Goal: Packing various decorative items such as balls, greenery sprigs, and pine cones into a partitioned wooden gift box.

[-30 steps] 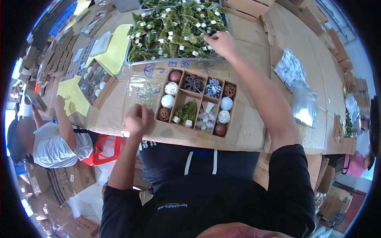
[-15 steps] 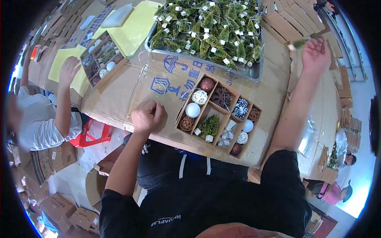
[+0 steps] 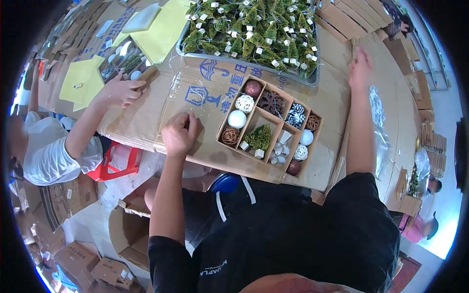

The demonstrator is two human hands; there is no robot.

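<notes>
My left hand [image 3: 179, 133] rests closed on the cardboard table top, with nothing showing in it. To its right, apart from it, lies a divided cardboard box [image 3: 249, 118]. The box holds brown and white balls, a brown snowflake [image 3: 271, 102], a frosted pine cone [image 3: 295, 115], a small green tree [image 3: 259, 139] with a white base and small white ornaments [image 3: 280, 151]. My right hand [image 3: 360, 71] is raised over the right side of the table, fingers apart and slightly blurred. No object shows in it.
A metal tray [image 3: 318, 78] full of small green trees stands at the far middle. At left, a co-worker's hand [image 3: 122, 92] reaches beside another filled box [image 3: 149, 75] and yellow sheets [image 3: 80, 80]. Cardboard pieces [image 3: 342, 22] stand at the far right; clear plastic [image 3: 378, 112] lies at right.
My right hand has moved left, and the small tree it held no longer shows. My left hand stays closed. The co-worker's hand has moved right, across the near side of their box.
</notes>
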